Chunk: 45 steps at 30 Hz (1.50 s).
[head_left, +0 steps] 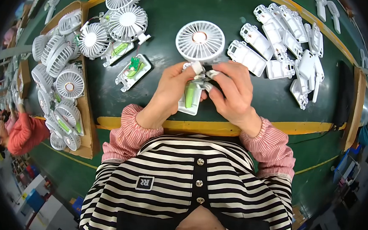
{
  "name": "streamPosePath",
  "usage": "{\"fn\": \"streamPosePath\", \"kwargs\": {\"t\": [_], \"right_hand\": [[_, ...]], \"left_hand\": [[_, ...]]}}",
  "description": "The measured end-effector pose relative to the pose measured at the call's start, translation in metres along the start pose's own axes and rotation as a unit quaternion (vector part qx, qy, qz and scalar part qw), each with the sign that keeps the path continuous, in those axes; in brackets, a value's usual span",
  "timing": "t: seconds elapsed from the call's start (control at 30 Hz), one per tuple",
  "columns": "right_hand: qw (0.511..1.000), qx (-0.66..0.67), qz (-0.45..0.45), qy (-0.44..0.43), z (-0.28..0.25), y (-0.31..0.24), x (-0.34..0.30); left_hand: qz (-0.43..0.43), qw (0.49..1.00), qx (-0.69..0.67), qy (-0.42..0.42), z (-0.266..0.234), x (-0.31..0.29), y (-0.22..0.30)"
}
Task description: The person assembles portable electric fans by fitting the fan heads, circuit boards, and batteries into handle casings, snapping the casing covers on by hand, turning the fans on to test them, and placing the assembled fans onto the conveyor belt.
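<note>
fan handle (190,99) with green battery gripped by left hand (172,85) and right hand (231,92).

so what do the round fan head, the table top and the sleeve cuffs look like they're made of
Round fan head: white moulded plastic by the look, thin slatted grille, slight sheen. Table top: dark green smooth mat, perhaps rubber or vinyl; faint glare. Sleeve cuffs: soft woven fabric, red and white stripes, gathered folds.

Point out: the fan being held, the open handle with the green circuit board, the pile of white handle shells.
fan (200,41), head view, centre hub.
open handle (133,72), head view, its tray.
handle shells (281,41), head view, middle of pile.
</note>
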State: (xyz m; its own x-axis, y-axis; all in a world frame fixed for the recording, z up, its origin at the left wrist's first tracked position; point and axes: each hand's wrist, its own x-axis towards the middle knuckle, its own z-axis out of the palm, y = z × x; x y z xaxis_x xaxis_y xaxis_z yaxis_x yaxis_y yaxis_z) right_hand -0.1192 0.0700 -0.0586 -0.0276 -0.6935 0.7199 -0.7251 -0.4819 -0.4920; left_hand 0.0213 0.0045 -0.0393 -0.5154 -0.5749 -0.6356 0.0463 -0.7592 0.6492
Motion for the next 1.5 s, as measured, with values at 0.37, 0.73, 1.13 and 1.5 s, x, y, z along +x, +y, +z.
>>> {"fn": "streamPosePath", "kwargs": {"t": [0.37,0.73,1.13,1.5], "right_hand": [[0.994,-0.031,-0.08,-0.067,-0.009,-0.003,0.02],[0.972,0.07,0.057,-0.215,-0.022,-0.008,0.039],[0.982,0.034,-0.006,-0.186,-0.014,-0.005,0.04],[0.99,0.009,0.004,-0.144,-0.008,-0.012,0.037]], "left_hand": [[-0.041,0.997,0.03,-0.056,0.007,-0.002,-0.002],[-0.062,0.996,0.016,-0.057,0.005,-0.005,0.002],[-0.07,0.992,0.018,-0.099,-0.002,-0.005,0.001],[-0.025,0.995,-0.003,-0.096,-0.002,-0.003,0.001]]}}
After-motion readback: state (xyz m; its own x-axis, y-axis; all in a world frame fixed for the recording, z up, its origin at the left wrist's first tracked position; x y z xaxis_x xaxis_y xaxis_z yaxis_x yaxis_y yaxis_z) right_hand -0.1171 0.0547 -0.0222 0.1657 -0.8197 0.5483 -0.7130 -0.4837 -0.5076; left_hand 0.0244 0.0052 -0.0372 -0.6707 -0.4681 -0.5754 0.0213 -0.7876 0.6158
